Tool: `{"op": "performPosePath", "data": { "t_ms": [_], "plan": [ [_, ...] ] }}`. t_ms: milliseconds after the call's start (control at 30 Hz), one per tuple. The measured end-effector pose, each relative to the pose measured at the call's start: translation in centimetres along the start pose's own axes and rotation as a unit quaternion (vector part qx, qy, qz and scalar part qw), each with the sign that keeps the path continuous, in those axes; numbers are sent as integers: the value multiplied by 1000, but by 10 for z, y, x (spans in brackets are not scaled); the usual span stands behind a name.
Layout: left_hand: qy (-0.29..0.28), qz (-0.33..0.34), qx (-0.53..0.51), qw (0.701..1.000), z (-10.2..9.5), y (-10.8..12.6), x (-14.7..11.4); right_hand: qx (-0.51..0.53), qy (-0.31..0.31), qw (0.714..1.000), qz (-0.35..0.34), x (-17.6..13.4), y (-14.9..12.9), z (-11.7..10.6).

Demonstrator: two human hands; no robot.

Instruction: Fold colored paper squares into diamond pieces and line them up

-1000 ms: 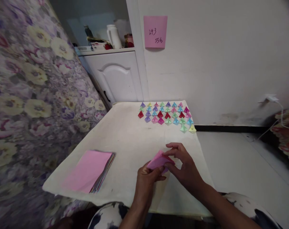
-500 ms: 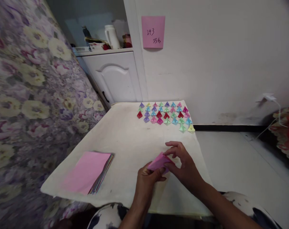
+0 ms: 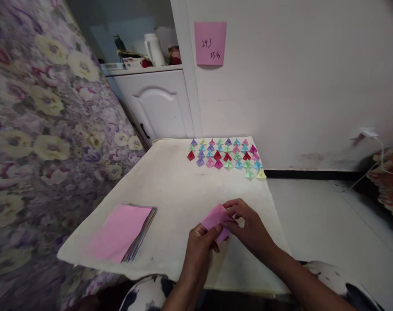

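A folded piece of pink paper [image 3: 215,217] is held above the near part of the table, tilted between both hands. My left hand [image 3: 201,242] grips its lower left side, thumb on top and fingers underneath. With thumb and fingers, my right hand [image 3: 244,218] pinches the paper's right edge. Rows of small folded paper shapes [image 3: 228,157] in several colours stand at the far right of the table. To the left lies a stack of coloured paper [image 3: 125,231] with a pink sheet on top.
A cream cloth covers the table [image 3: 164,185]. Floral curtain [image 3: 53,142] hangs along the left. Behind are a white cabinet [image 3: 160,101] with a jug [image 3: 154,49] on its shelf, and a wall bearing a pink note [image 3: 210,43]. A charger [image 3: 368,134] with a cable is at right.
My right fingers have come down from above the paper and now close on its right edge. The pink paper is turned a little and shows more of its face.
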State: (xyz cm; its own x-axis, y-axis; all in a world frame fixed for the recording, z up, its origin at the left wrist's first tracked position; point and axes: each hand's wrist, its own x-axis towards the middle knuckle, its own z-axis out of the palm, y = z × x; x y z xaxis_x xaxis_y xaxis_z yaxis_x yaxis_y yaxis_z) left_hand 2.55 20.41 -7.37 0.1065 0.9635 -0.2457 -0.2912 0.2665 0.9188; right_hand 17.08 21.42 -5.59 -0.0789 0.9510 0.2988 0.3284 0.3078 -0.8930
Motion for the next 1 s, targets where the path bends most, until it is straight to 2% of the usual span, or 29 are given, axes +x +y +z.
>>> {"op": "performPosePath", "data": {
  "t_ms": [133,333,600,833,1000],
  "plan": [
    [6,-17,-27,999,0,0,-1,8,16,999,-37,-2,-2,3],
    [-1,-15,-71,997,-2,0,-2,-5,-2,995,-96,-7,3,6],
    [-34,-12,-114,993,-4,8,-4,-15,-39,993,-113,-9,7,5],
    [-63,-96,-231,966,-9,16,-3,-14,-65,990,-121,-7,4,0],
    [-69,-107,-212,969,-9,20,-3,-53,-81,985,-144,-8,7,0]
  ]
}}
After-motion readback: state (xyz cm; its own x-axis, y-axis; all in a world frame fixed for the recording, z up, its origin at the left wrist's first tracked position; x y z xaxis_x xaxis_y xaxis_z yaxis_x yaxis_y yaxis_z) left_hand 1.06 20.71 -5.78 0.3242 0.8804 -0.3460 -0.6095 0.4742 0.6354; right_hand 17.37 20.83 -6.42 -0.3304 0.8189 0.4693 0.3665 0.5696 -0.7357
